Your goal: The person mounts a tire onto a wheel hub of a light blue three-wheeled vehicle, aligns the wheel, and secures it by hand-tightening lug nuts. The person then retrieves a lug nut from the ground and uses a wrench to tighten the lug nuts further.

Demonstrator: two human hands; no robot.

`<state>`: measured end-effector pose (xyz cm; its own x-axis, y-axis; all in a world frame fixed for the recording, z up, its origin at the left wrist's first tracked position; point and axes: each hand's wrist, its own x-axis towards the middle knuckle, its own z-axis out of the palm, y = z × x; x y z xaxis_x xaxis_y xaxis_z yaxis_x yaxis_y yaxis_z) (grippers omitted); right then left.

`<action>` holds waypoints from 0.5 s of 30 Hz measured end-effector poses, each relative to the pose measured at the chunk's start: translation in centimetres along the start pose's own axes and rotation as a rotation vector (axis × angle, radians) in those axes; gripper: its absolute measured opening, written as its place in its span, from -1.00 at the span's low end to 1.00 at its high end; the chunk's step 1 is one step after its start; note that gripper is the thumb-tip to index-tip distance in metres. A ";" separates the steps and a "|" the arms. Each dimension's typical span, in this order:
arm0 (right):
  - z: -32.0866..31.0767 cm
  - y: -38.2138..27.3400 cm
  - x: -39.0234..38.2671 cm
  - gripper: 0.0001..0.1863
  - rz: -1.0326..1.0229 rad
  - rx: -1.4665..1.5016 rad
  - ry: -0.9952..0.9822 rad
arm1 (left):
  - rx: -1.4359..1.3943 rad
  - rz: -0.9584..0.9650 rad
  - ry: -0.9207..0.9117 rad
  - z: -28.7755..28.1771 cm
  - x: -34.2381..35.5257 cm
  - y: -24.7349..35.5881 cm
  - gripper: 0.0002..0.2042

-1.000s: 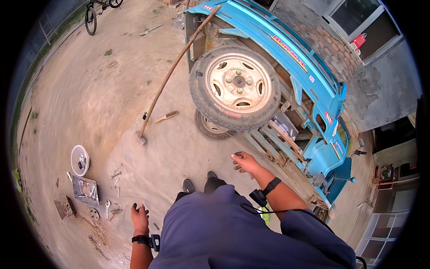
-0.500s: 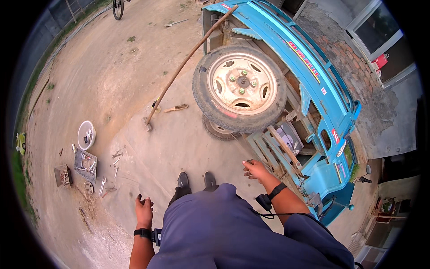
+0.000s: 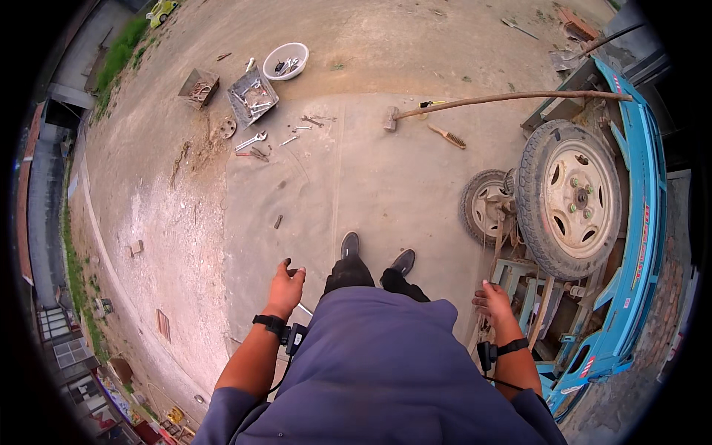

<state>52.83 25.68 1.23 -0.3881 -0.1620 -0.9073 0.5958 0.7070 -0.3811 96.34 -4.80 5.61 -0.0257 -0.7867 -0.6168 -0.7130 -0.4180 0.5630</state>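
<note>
My left hand [image 3: 284, 288] hangs beside my body over the concrete, fingers loosely bent and apart, with nothing seen in it. A short piece of a shiny metal rod [image 3: 305, 309] shows by that wrist; the rest is hidden. My right hand [image 3: 492, 300] is also empty, its fingers spread, near the wooden slats of the blue vehicle body [image 3: 644, 222] lying on its side. Beyond that hand stands a large wheel [image 3: 581, 191] with a cream rim and several greenish nuts. A second wheel [image 3: 486, 204] sits lower, left of it.
A sledgehammer [image 3: 512, 96] leans its long handle on the vehicle, its head on the ground. A wire brush [image 3: 447, 136] lies near it. Further left are a white basin [image 3: 286, 61], a tool tray [image 3: 252, 99], a metal box [image 3: 199, 89] and an adjustable wrench [image 3: 252, 141].
My view has swung left, so the vehicle and wheels now stand at the right and the tools nearer the middle. My feet have shifted apart. Both hands stay empty.
</note>
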 end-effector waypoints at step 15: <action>17.4 -10.9 -1.4 -0.41 -0.125 -0.334 -0.104 | -0.293 -0.148 0.140 -9.6 3.6 -9.8 -0.37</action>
<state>59.13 6.22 3.51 -0.3597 -0.3182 -0.8771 0.2793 0.8602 -0.4266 109.96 -7.86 3.16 0.1735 -0.7537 -0.6339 -0.4696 -0.6291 0.6194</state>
